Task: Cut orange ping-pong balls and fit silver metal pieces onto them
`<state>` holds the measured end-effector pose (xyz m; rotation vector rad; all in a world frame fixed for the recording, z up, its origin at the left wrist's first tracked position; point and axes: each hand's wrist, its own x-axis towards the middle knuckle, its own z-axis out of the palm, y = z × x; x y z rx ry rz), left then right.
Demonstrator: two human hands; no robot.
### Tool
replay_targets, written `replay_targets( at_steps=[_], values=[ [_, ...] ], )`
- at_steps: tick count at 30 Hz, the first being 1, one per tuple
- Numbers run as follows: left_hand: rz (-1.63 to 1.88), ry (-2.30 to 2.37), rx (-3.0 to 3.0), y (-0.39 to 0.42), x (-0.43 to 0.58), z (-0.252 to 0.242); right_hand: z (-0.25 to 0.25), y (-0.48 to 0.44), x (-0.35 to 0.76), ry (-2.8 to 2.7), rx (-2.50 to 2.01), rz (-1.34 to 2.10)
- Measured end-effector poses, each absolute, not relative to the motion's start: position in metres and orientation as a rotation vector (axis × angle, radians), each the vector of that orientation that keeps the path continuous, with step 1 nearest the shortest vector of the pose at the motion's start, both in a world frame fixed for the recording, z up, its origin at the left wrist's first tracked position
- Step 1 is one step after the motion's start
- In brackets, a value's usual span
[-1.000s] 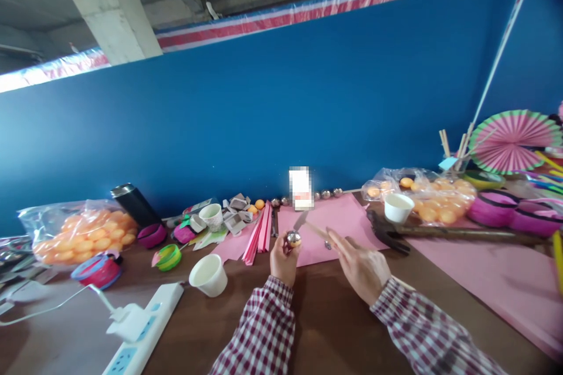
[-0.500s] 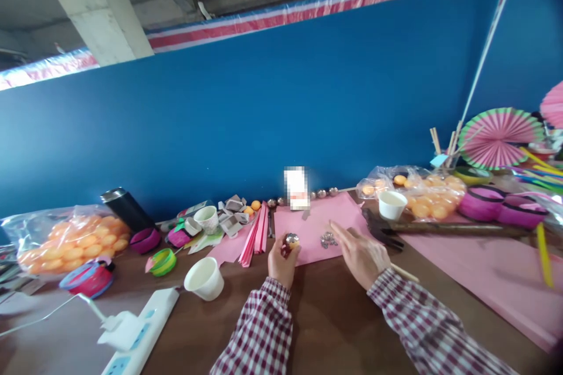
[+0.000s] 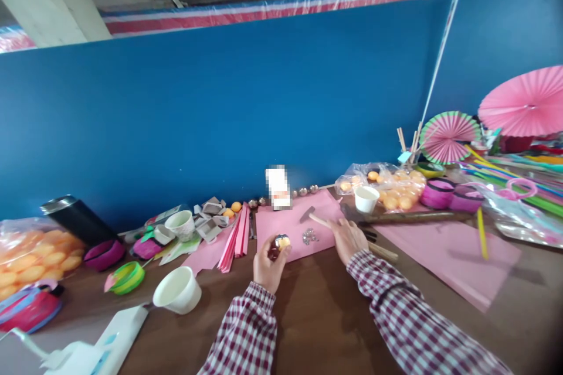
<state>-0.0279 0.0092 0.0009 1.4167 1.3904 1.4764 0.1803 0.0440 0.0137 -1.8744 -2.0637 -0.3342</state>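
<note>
Between the fingers of my left hand is an orange ball, partly covered in shiny silver and held just over the front edge of a pink sheet. My right hand is closed around the wooden handle of a small hammer. The hammer's head lies over the sheet, and the handle's end shows past my wrist. A small heap of shiny metal pieces rests on the sheet between my hands. Behind it, several silver balls stand along the wall.
White cups stand to the left and right. Bags of orange balls lie on both sides. At the lower left is a power strip. Folded pink paper strips, black tools and a long stick surround the sheet.
The view has swung to the right. My right hand's fingers, stretched out before, have drawn in around the handle, and the hammer has shifted right over the sheet. My left hand keeps the ball.
</note>
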Motion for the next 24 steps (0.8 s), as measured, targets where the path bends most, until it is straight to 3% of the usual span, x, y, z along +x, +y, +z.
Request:
replay_targets(
  at_steps=[9,24],
  values=[
    [1.382,1.374,1.486,0.005,-0.019,0.004,0.013,0.039,0.167,-2.17,-1.369,-0.041],
    [1.343,1.414,1.565,0.005,-0.018,0.002,0.009,0.041,0.166,-2.143,-1.435,-0.009]
  ],
)
